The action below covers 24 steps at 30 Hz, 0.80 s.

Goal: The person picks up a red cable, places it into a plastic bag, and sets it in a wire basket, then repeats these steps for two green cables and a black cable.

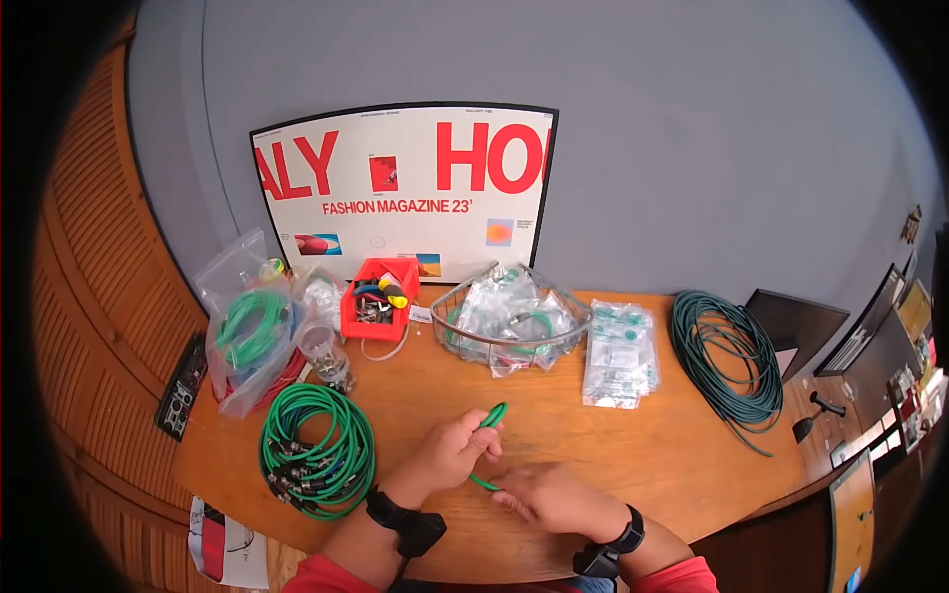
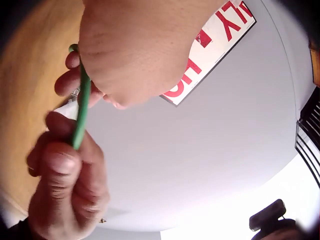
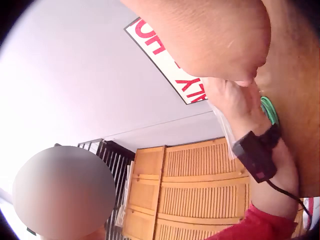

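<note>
A short length of thin green cable runs between my two hands over the front middle of the table. My left hand grips it, and a bent piece sticks up past the fingers. Lower and to the right, my right hand pinches the cable between thumb and fingers. The left wrist view shows the green cable stretched from the left palm to the right hand's thumb. In the right wrist view the back of the right hand hides the cable, with the left hand behind.
Left of my hands lies a coil of green cables with connectors. Behind are a bagged green cable, a clear jar, a red bin of tools, a wire basket of bags, flat packets and a dark green coil.
</note>
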Motion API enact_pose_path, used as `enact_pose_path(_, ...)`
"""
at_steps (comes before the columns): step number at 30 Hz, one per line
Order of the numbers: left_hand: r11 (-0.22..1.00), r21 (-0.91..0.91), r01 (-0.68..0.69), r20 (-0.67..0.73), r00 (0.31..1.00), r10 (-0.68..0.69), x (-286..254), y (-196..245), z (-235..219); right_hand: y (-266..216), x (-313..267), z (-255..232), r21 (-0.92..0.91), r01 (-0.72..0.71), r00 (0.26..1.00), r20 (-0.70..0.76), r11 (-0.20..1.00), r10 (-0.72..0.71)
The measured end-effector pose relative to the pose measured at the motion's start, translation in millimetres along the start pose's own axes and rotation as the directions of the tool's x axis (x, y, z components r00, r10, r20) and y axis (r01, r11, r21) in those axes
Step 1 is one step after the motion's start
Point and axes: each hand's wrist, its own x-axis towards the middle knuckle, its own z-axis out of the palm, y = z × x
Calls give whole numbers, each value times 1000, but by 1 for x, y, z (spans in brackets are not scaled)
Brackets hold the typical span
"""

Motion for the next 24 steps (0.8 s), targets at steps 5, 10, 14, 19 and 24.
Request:
enact_pose_path(5, 969, -184, 167, 169, 976, -136, -3, 7, 2, 19, -5, -27, -56, 29, 947, -318, 998, -45)
enact_pose_path(10, 764, -528, 370, 466, 879, -103, -5, 18, 7, 33, -4, -35, -85, 26, 835, -546, 996, -68)
enact_pose_path(14, 631, -644, 433, 491, 866, -94, -6, 7, 9, 27, 0, -38, -236, 21, 816, -558, 972, -153)
enact_pose_path(19, 537, -708, 458, 489, 867, -95, -7, 9, 9, 25, -1, -20, -37, -36, 842, -540, 999, 10)
enact_pose_path(24, 555, -711, 432, 460, 882, -98, -7, 3, 11, 27, -2, -14, 341, -149, 898, -345, 928, 271)
